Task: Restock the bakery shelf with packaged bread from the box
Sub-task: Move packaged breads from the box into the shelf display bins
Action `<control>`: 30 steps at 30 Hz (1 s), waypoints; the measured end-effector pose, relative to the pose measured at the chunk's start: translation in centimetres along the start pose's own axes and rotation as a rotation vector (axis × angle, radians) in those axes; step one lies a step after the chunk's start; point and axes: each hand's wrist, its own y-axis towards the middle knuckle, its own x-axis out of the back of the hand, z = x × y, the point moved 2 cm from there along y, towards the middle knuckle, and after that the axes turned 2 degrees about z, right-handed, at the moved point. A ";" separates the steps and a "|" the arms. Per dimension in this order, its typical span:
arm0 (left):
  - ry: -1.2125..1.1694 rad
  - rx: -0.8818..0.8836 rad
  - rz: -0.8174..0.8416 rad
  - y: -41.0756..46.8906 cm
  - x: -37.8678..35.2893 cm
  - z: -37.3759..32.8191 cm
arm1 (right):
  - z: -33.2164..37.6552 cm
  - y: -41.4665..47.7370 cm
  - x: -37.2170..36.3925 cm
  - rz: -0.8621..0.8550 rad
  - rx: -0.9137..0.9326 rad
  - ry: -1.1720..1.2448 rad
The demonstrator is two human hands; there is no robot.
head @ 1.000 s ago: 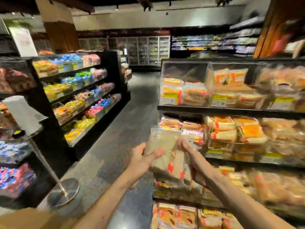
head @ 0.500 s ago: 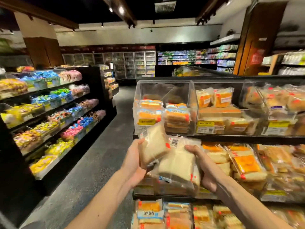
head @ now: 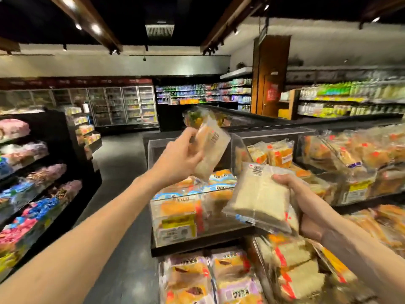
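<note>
My left hand [head: 178,160] grips a clear-wrapped pack of white bread [head: 210,148], raised above the leftmost clear bin [head: 153,150] on the top tier of the bakery shelf [head: 197,245]. My right hand [head: 306,207] holds a second, flatter pack of white bread [head: 260,196], barcode side up, lower and to the right, in front of the same tier. Packs with orange and yellow labels fill that bin. The box is not in view.
More wrapped bread fills the bins to the right [head: 350,167] and the lower tier [head: 219,279]. A dark candy shelf [head: 39,172] runs along the left side of the grey aisle floor [head: 118,172]. Fridges and drink shelves stand at the back.
The two packs, held together in front of the shelf before, have been separated. My left hand rose with one pack toward the top bin, and my right hand stays lower with the other.
</note>
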 end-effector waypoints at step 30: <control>0.313 0.002 0.281 8.5 -8.8 1.8 | 2.7 6.7 3.3 0.009 0.024 -0.059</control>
